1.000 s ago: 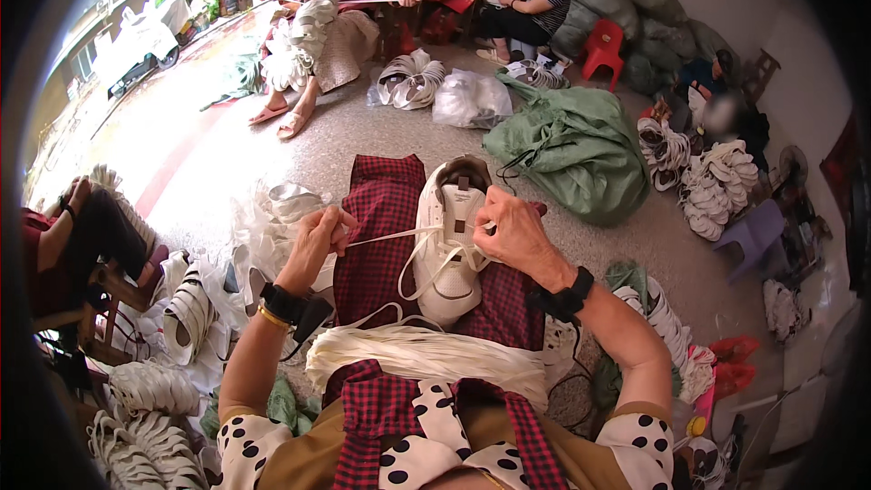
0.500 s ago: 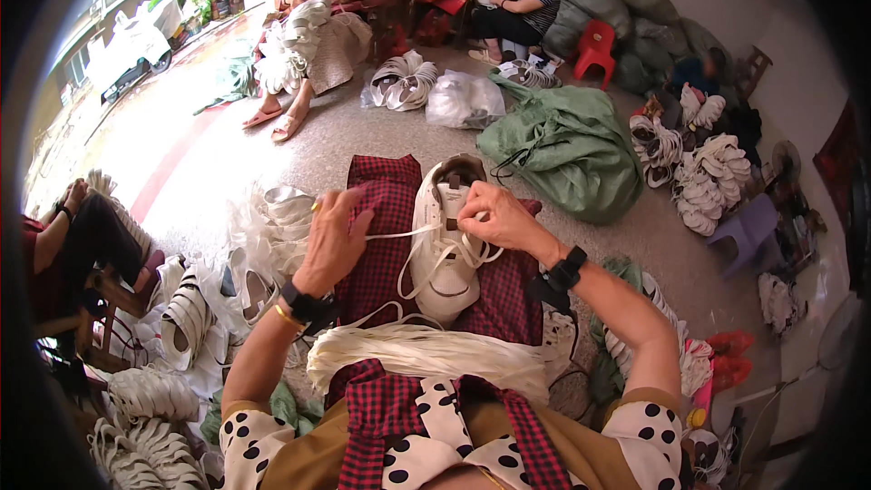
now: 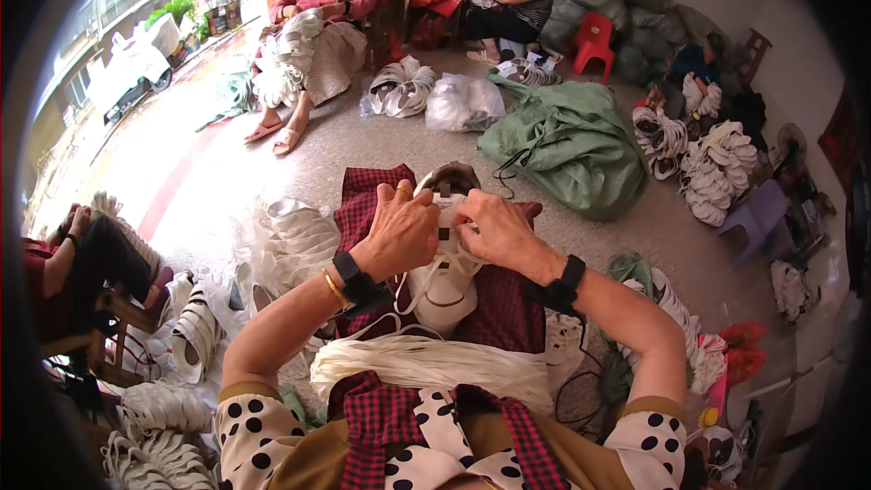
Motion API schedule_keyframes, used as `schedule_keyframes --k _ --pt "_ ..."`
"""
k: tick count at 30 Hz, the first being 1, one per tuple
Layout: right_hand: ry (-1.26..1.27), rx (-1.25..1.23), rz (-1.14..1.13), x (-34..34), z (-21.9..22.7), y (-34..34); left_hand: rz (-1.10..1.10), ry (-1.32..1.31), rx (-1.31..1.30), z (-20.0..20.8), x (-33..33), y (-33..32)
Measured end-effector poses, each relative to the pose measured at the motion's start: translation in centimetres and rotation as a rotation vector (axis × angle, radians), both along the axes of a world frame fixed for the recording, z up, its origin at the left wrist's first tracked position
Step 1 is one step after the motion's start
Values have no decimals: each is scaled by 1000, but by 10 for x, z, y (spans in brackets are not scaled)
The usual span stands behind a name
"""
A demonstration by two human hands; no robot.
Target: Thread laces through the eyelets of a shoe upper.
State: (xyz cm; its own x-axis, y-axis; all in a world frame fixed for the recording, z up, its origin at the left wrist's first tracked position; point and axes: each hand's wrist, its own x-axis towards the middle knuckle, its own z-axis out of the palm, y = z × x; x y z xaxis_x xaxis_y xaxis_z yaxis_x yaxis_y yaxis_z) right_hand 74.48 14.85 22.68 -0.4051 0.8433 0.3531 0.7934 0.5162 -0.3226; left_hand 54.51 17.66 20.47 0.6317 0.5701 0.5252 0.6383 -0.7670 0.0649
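Note:
A white sneaker lies on the red-and-black checked cloth over my lap, its toe toward me and its brown-lined opening away. White shoelace runs loosely across its upper, with a loop hanging down the left side. My left hand is closed at the left eyelet row, its fingers bent over the lace. Opposite it, my right hand pinches the lace at the right eyelet row. The fingertips partly hide the upper eyelets and tongue. A thick bundle of white laces rests across my lap, nearer than the shoe.
Bagged white shoe pieces lie left of my lap, with stacks of shoe uppers farther left. Ahead are a large green sack and a red stool. Several people sit around, one with work on the lap.
My left hand has come in from the left, where its fingers were spread beside a stretched lace, to the shoe's eyelets. My right hand stays at the shoe, slightly lower.

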Motion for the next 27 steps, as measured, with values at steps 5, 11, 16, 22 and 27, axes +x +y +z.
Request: schedule_keyframes --k 5,11,16,22,27 --pt "-27 60 -71 -8 -21 8 40 62 -20 6 5 0" --pt "-38 28 2 -2 -13 5 18 15 -171 6 0 0" --pt "-122 36 -24 -7 -13 3 33 -31 -153 3 -1 -2" --pt "82 31 -87 -12 -25 8 57 13 -94 2 4 -1" --pt "-36 -75 -66 -10 -9 9 81 -9 -136 2 2 -1"
